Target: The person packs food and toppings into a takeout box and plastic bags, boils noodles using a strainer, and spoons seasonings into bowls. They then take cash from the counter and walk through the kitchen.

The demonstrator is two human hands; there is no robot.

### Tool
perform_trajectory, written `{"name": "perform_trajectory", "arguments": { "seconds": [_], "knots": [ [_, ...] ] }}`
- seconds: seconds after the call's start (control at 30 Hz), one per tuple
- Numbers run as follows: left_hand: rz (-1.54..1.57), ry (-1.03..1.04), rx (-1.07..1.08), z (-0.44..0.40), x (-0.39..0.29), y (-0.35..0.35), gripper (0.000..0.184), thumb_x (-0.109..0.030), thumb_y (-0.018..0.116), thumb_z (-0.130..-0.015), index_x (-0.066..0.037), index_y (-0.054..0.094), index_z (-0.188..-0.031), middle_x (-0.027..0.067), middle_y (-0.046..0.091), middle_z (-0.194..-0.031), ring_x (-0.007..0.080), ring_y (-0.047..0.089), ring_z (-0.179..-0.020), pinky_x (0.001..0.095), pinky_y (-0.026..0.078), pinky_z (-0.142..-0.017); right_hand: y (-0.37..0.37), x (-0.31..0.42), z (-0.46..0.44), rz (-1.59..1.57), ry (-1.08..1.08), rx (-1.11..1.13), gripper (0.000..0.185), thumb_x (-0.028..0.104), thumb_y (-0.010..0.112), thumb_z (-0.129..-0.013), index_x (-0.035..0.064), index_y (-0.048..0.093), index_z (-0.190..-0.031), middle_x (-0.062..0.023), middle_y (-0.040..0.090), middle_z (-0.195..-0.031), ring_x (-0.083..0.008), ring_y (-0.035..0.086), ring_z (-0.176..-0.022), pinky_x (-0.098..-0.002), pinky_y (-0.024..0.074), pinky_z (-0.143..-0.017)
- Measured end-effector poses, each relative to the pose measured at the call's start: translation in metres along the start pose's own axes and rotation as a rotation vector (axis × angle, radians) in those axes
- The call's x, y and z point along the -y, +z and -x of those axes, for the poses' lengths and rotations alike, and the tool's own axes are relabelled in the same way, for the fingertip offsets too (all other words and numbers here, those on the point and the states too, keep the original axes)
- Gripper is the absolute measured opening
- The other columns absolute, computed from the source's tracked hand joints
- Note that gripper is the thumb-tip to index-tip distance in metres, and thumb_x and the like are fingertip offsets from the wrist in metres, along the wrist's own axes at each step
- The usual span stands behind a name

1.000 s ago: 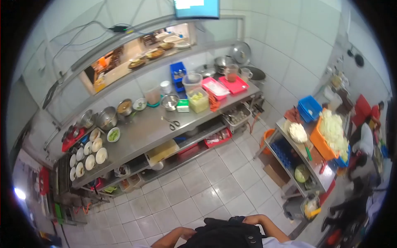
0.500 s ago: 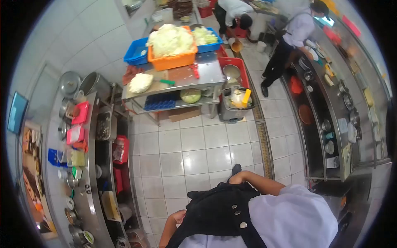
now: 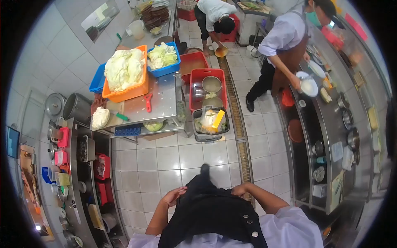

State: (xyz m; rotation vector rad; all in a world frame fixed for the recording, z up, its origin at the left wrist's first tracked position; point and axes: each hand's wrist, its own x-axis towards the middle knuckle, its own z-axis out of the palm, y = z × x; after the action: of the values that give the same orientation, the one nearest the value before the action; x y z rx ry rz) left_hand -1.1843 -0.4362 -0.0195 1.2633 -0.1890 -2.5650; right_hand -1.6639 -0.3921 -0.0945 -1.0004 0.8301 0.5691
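My left hand [image 3: 175, 196] hangs beside the black apron [image 3: 206, 217], its fingers stretched out and holding nothing. On the other side of the apron is my right hand [image 3: 240, 189], close against the cloth at my waist, with its fingertips hidden. Ahead stands a steel table [image 3: 134, 109]. On it are an orange crate [image 3: 126, 96] heaped with cabbage [image 3: 125, 68], a blue crate [image 3: 167, 69] of cut leaves, a red peeler [image 3: 148, 102], and a knife with a green handle [image 3: 122, 117] beside a pale cabbage piece [image 3: 100, 118].
A grey bin [image 3: 210, 136] with a yellow item and a red crate [image 3: 208, 72] stand right of the table. A floor drain [image 3: 239, 124] runs forward. One person [image 3: 285, 45] holds a white plate [image 3: 308, 87] at the right counter; another [image 3: 215, 18] bends with a bowl [image 3: 221, 51].
My view has moved forward and turned right, bringing the table and bin closer. My left hand has come out from the apron's edge. The right-hand co-worker now appears nearer, holding a plate.
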Motion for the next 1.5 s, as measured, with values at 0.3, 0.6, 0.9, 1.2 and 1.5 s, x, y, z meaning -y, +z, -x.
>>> {"name": "perform_trajectory", "arguments": {
  "seconds": [0.3,0.6,0.9,1.2,1.5],
  "knots": [
    [-0.720,0.387,-0.197,-0.214,-0.188,0.187,0.033,-0.029,0.065,-0.110,-0.006,0.066,-0.133,0.0049,0.074,-0.118,0.0122,0.068,-0.101,0.0299,0.054,-0.093,-0.229,-0.108,0.124,-0.084,-0.014,-0.466,0.050,0.049,0.053,-0.108,0.0042,0.069,-0.121,-0.0130,0.077,-0.109,-0.0254,0.076,-0.096,-0.0433,0.0585,-0.083],
    [-0.952,1.226,0.039,-0.301,-0.433,0.569,0.042,-0.026,0.063,-0.110,-0.002,0.057,-0.144,0.0140,0.058,-0.140,0.0252,0.057,-0.131,0.0394,0.043,-0.114,-0.138,-0.226,0.154,-1.120,0.119,-0.989,0.040,0.030,0.059,-0.105,-0.0021,0.068,-0.126,-0.0169,0.075,-0.108,-0.0283,0.073,-0.092,-0.0420,0.0603,-0.076],
    [-1.348,1.479,0.311,-0.367,-0.417,0.708,0.083,-0.038,0.068,-0.105,-0.004,0.025,-0.168,0.0262,0.035,-0.169,0.0457,0.031,-0.158,0.0524,0.026,-0.128,-0.139,-0.248,0.266,-1.071,0.282,-1.429,0.039,0.030,0.058,-0.106,-0.0026,0.068,-0.125,-0.0172,0.075,-0.107,-0.0288,0.073,-0.093,-0.0419,0.0596,-0.078],
    [-1.174,1.395,0.735,-0.398,-0.355,0.715,0.060,-0.039,0.079,-0.087,-0.006,0.060,-0.134,0.0177,0.065,-0.125,0.0400,0.061,-0.118,0.0539,0.044,-0.104,-0.385,-0.186,0.533,-0.425,0.078,-1.901,0.038,0.029,0.057,-0.107,-0.0032,0.069,-0.124,-0.0175,0.075,-0.107,-0.0293,0.073,-0.094,-0.0419,0.0588,-0.080],
    [-1.451,0.926,0.951,-0.396,-0.345,0.673,0.037,-0.032,0.074,-0.096,-0.008,0.072,-0.124,0.0177,0.076,-0.117,0.0393,0.070,-0.113,0.0514,0.055,-0.094,-0.506,-0.040,0.387,-0.116,-0.065,-1.392,0.038,0.029,0.056,-0.109,-0.0037,0.069,-0.122,-0.0178,0.075,-0.107,-0.0298,0.073,-0.095,-0.0418,0.0581,-0.082]
  ]
}}
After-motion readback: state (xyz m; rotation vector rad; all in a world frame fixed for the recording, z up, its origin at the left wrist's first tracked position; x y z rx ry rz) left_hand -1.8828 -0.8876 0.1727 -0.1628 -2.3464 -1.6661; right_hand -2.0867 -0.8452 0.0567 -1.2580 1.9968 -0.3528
